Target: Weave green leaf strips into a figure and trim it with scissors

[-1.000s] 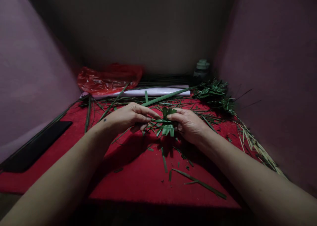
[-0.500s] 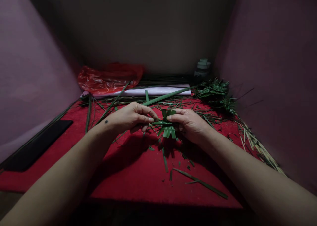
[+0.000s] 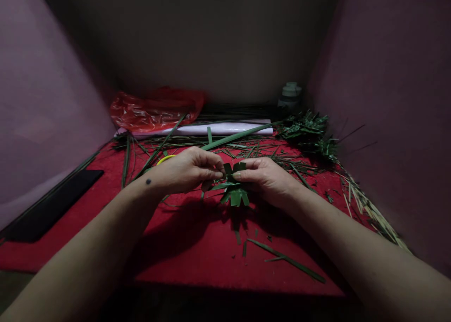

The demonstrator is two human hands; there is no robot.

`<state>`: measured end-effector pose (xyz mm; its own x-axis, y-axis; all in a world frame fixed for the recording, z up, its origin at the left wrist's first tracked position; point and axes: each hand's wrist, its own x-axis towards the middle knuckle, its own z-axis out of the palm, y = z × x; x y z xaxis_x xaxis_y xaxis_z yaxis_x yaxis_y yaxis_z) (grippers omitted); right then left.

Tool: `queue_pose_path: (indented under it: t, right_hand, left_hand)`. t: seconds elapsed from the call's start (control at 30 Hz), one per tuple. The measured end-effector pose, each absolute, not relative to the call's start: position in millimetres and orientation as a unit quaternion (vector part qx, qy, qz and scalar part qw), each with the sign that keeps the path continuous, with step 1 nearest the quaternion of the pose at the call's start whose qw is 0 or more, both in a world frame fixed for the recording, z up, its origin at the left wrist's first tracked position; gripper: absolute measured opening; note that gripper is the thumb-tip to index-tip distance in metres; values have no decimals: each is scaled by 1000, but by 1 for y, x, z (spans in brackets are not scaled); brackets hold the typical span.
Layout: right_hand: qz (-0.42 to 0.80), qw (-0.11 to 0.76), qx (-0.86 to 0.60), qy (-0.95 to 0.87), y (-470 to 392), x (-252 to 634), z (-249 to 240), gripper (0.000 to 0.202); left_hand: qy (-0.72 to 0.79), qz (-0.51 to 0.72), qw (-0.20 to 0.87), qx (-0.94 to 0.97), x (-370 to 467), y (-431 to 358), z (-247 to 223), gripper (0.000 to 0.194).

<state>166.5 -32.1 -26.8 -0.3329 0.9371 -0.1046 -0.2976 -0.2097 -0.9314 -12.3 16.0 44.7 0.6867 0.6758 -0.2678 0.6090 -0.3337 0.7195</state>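
Between my hands, above the red tabletop, is a small woven green leaf piece [image 3: 237,195] with short cut strips fanning out. My right hand [image 3: 266,176] pinches it from the right between thumb and fingers. My left hand [image 3: 197,169] is closed, thumb and index pressed together at the leaf piece's left edge. What exactly the left fingertips grip is partly hidden; it looks like a strip of the same leaf piece. Just behind my left wrist a yellow curved handle [image 3: 166,159] shows in part.
Red tabletop [image 3: 211,261] carries leaf scraps and a long strip [image 3: 287,261]. Behind lie a red plastic bag [image 3: 155,110], a white roll [image 3: 225,128], and a bottle [image 3: 290,95]. A leaf bundle [image 3: 306,129] is at right, a black flat object [image 3: 56,204] at left.
My left hand has moved slightly right, up against the leaf piece. The leaf piece has tilted and sits slightly lower. More of the yellow handle shows behind my left wrist.
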Motion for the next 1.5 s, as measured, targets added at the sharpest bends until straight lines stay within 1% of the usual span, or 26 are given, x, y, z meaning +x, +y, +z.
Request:
queue_pose_path:
  t: [0.1, 0.2, 0.23, 0.37, 0.57, 0.8, 1.1, 1.5]
  right_hand:
    - [694, 456, -360, -426, -31, 167, -25, 17]
    - [688, 472, -362, -417, -30, 167, -25, 20]
    - [684, 477, -363, -416, -30, 167, -25, 20]
    - [665, 497, -373, -414, -29, 166, -27, 18]
    - [622, 509, -397, -443, -31, 165, -25, 9]
    - [609, 502, -415, -452, -29, 165, -27, 8]
    - [610, 510, -412, -444, -30, 166, -28, 6]
    - [622, 518, -404, -426, -28, 166, -29, 7]
  left_hand:
    - [401, 52, 439, 803, -12, 13, 45, 16]
    - [400, 75, 454, 793, -12, 13, 44, 27]
    - [399, 80, 452, 794, -12, 13, 43, 28]
    - [387, 81, 433, 810, -13, 15, 42, 21]
    - [409, 66, 426, 804, -13, 16, 42, 24]
    - [416, 45, 452, 788, -13, 18, 44, 23]
    - [415, 33, 440, 796, -16, 21, 45, 30]
    - [418, 24, 433, 798, -20, 21, 41, 35]
